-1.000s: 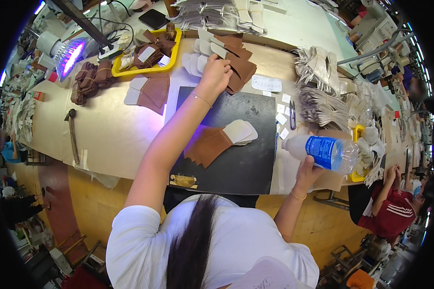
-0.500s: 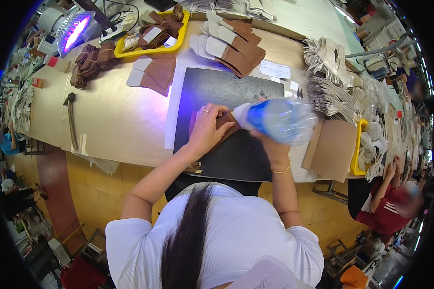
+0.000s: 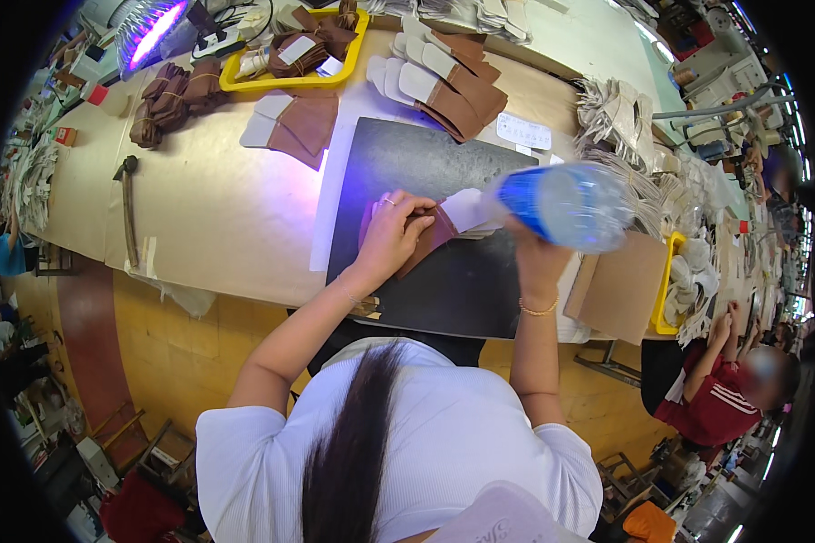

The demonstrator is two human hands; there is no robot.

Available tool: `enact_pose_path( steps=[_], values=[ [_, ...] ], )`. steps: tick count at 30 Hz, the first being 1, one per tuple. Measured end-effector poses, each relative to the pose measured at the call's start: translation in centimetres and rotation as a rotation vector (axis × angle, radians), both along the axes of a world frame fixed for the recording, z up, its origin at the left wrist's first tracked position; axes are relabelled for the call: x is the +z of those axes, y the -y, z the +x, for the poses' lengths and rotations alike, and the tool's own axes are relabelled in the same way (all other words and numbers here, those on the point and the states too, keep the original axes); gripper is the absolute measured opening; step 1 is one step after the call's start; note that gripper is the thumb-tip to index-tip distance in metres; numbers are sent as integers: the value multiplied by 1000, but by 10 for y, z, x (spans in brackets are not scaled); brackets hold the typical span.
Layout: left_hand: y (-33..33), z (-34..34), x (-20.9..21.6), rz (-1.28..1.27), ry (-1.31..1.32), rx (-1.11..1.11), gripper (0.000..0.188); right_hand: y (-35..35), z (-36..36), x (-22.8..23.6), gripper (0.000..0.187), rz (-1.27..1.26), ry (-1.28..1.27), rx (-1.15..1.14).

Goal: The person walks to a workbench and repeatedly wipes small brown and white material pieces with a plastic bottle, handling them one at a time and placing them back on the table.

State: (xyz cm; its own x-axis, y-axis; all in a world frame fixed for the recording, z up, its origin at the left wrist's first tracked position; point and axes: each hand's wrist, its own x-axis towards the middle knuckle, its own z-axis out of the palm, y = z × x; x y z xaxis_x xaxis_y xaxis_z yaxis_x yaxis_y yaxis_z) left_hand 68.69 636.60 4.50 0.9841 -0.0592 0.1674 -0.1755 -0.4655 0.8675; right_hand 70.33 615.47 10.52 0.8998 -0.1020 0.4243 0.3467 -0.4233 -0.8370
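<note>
My left hand [image 3: 397,233] lies on the black mat with its fingers bent over a small stack of brown pieces [image 3: 433,242], pressing and gripping it. The white ends [image 3: 469,210] of these flat pieces stick out to the right. My right hand [image 3: 536,255] is wrapped round a clear plastic bottle with a blue band [image 3: 570,206]. Motion blurs the bottle, which is tilted on its side above the mat's right edge. Its left end is close to the white ends; whether it touches them I cannot tell.
The black mat [image 3: 462,294] lies on a paper-covered table. Brown-and-white pieces [image 3: 453,81] are fanned out beyond it. A yellow tray [image 3: 349,72], a hammer [image 3: 129,208] and a lit lamp [image 3: 149,41] are to the left. Brown board [image 3: 620,285] and a co-worker [image 3: 720,389] are to the right.
My right hand has moved the bottle to the right, off the white ends, which now show more fully. The left hand has stayed on the brown pieces.
</note>
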Motion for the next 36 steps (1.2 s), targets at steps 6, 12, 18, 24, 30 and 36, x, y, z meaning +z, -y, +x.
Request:
enact_pose_path(
  steps=[6, 12, 18, 24, 30, 36],
  values=[
    [2, -3, 1, -1, 6, 28, 22, -10, 9, 2, 42, -362, 44, 182],
    [4, -2, 2, -131, -54, 65, 33, -11, 12, 20, 39, 77, -15, -33],
    [5, -2, 4, -43, -91, 29, 40, -33, 12, 15, 37, -250, -109, 207],
    [5, 0, 3, -4, -98, 61, 27, -5, 35, 19, 52, -237, -15, -26],
    [-1, 5, 7, -30, -210, 8, 24, -47, 26, 23, 69, -376, -165, 238],
    [4, 6, 9, 59, -142, -27, 24, -10, 42, 14, 60, -350, -183, 51]
  ],
)
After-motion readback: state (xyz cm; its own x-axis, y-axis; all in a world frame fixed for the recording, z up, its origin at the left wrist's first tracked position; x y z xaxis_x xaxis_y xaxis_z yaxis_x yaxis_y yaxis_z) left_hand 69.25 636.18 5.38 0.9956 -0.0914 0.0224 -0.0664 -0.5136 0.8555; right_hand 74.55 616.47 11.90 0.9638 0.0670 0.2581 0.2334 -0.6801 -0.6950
